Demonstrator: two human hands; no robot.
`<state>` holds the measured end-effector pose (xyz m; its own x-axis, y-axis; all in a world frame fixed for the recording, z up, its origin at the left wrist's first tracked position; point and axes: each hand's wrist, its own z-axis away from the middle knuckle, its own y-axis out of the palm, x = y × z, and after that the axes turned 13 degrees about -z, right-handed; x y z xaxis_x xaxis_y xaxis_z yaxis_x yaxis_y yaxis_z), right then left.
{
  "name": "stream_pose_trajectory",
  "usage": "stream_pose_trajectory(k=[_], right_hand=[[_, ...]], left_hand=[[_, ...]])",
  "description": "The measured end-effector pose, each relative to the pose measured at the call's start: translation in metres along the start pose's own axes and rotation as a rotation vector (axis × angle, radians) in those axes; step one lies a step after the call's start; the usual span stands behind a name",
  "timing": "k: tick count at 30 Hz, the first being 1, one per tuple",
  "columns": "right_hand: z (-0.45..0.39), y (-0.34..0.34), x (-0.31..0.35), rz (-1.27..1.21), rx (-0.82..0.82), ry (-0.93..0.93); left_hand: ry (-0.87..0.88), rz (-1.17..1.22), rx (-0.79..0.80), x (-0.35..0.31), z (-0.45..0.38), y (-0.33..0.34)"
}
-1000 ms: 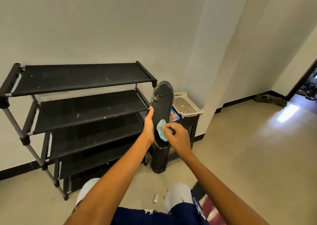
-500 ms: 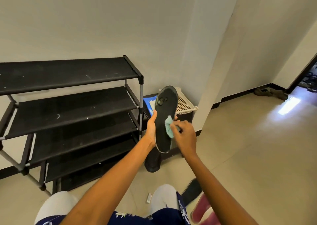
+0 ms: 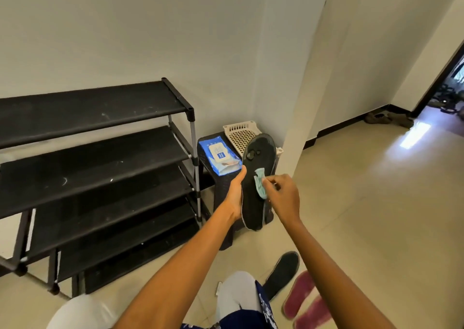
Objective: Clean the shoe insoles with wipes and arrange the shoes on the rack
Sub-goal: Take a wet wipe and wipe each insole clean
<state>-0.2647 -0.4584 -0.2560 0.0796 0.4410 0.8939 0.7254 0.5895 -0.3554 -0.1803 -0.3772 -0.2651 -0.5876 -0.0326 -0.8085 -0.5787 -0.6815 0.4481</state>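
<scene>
Black insole (image 3: 253, 190), held upright right of the rack (image 3: 100, 158): left hand (image 3: 234, 195) grips its left edge, right hand (image 3: 282, 198) pinches a green wipe (image 3: 259, 185) against it; likely light, bendy, best held mid-edge.

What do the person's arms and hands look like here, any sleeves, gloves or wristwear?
Both forearms are bare up to the bottom edge of the frame: no sleeves in view. The left hand and right hand are bare too, no gloves. No watch, band or ring shows on either wrist or on the fingers that can be seen. No markings are visible on the arms.
</scene>
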Motion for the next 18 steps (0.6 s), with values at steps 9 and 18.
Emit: stream_pose_trajectory(k=[9,18], right_hand=[[0.039,0.008,-0.046,-0.033,0.167,-0.128],[0.002,0.011,-0.106,-0.489,0.031,0.503]], left_hand=[[-0.122,0.149,0.073,0.012,-0.041,-0.002],[-0.260,-0.265,-0.014,0.053,-0.095,-0.025]])
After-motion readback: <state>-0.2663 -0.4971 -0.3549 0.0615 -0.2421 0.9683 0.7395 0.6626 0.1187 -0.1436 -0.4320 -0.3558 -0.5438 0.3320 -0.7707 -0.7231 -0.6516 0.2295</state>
